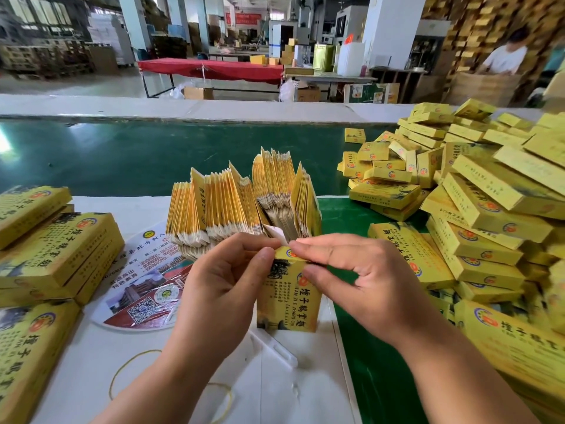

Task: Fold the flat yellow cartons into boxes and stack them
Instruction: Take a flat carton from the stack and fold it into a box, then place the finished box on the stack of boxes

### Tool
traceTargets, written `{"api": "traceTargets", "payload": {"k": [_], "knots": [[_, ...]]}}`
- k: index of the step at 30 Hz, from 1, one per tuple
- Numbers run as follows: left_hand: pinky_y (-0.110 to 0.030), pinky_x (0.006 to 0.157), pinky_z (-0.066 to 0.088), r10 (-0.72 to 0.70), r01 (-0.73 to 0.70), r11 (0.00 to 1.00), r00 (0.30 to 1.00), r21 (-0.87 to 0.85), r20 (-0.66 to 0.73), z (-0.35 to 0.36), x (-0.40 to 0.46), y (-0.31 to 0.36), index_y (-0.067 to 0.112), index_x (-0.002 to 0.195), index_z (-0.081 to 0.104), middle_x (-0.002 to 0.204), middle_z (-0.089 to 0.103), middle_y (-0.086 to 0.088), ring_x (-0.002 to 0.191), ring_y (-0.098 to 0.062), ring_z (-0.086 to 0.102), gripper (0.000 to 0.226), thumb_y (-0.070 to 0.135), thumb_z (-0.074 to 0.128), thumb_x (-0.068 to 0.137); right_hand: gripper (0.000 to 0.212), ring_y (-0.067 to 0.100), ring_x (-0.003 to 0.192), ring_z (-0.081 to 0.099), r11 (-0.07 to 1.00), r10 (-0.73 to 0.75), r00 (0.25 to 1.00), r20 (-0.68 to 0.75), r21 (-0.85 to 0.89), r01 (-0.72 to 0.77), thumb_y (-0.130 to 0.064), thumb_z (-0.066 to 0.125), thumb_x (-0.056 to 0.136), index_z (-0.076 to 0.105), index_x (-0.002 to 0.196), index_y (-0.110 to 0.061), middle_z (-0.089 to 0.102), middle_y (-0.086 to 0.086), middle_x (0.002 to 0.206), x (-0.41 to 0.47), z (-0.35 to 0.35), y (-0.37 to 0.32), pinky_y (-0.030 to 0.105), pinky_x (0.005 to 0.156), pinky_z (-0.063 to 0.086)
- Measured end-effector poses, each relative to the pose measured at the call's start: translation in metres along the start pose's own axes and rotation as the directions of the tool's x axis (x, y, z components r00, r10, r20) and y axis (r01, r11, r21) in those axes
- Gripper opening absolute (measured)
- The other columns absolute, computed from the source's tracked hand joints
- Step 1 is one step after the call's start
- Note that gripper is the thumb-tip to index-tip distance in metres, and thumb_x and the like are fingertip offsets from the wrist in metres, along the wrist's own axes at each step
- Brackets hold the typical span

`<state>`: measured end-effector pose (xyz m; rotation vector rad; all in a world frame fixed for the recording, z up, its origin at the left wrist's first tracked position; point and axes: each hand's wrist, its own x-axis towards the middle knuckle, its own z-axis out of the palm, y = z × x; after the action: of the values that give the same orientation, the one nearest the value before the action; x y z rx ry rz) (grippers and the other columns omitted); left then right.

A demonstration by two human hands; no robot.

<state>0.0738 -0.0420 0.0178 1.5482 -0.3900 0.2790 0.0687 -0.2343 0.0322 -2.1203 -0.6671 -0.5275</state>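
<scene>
A yellow carton (289, 296) stands upright on the white table in front of me, printed face toward the camera. My left hand (223, 276) grips its upper left edge, thumb at the top flap. My right hand (345, 270) pinches the top flap from the right, fingers bent over it. A white inner flap (276, 234) sticks up behind the carton. Just beyond my hands, a fanned bundle of flat yellow cartons (244, 203) stands on edge. Folded boxes lie heaped in a pile (477, 203) at the right.
Stacks of yellow cartons (52, 252) lie at the left. A round printed fan (146, 280) lies on the white table (189, 377), with rubber bands (128, 368) near the front. A green conveyor belt (122, 154) runs behind. A person (504, 56) works far right.
</scene>
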Motion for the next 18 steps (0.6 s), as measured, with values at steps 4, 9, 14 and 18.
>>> {"api": "traceTargets", "payload": {"k": [4, 9, 14, 18], "knots": [[-0.023, 0.072, 0.057, -0.044, 0.048, 0.997, 0.996, -0.053, 0.076, -0.006, 0.001, -0.001, 0.019, 0.102, 0.071, 0.089, 0.074, -0.007, 0.085, -0.016, 0.071, 0.022, 0.021, 0.065, 0.082, 0.025, 0.007, 0.086, 0.071, 0.997, 0.045, 0.994, -0.102, 0.060, -0.039, -0.017, 0.069, 0.088, 0.075, 0.112, -0.017, 0.076, -0.008, 0.097, -0.002, 0.006, -0.001, 0.024, 0.069, 0.057], [-0.043, 0.082, 0.059, -0.200, 0.252, 0.963, 0.910, -0.100, 0.362, -0.018, 0.006, -0.001, 0.012, 0.107, 0.067, 0.099, 0.074, -0.016, 0.094, -0.033, 0.071, 0.031, 0.023, 0.074, 0.078, 0.017, 0.011, 0.077, 0.071, 0.941, 0.199, 0.940, -0.276, 0.322, -0.104, -0.030, 0.064, 0.090, 0.075, 0.103, -0.032, 0.075, -0.006, 0.089, 0.000, 0.003, 0.003, 0.023, 0.064, 0.057], [-0.046, 0.078, 0.056, -0.232, 0.225, 0.973, 0.932, 0.056, 0.279, -0.023, 0.007, 0.013, 0.024, 0.103, 0.072, 0.098, 0.075, -0.008, 0.090, -0.029, 0.070, 0.022, 0.029, 0.073, 0.081, 0.012, 0.016, 0.075, 0.071, 0.819, 0.332, 0.901, -0.278, 0.559, -0.130, -0.031, 0.065, 0.090, 0.075, 0.097, -0.031, 0.076, 0.005, 0.087, 0.003, 0.010, 0.010, 0.027, 0.062, 0.058], [-0.031, 0.064, 0.056, -0.154, 0.148, 0.984, 0.987, 0.099, 0.051, -0.041, 0.006, 0.034, 0.031, 0.102, 0.073, 0.089, 0.075, -0.005, 0.078, -0.026, 0.071, 0.023, 0.031, 0.073, 0.080, 0.040, 0.015, 0.057, 0.063, 0.779, 0.376, 0.900, -0.220, 0.601, -0.179, -0.066, 0.064, 0.080, 0.074, 0.097, -0.031, 0.073, 0.012, 0.084, 0.006, 0.014, 0.012, 0.022, 0.048, 0.051]]}}
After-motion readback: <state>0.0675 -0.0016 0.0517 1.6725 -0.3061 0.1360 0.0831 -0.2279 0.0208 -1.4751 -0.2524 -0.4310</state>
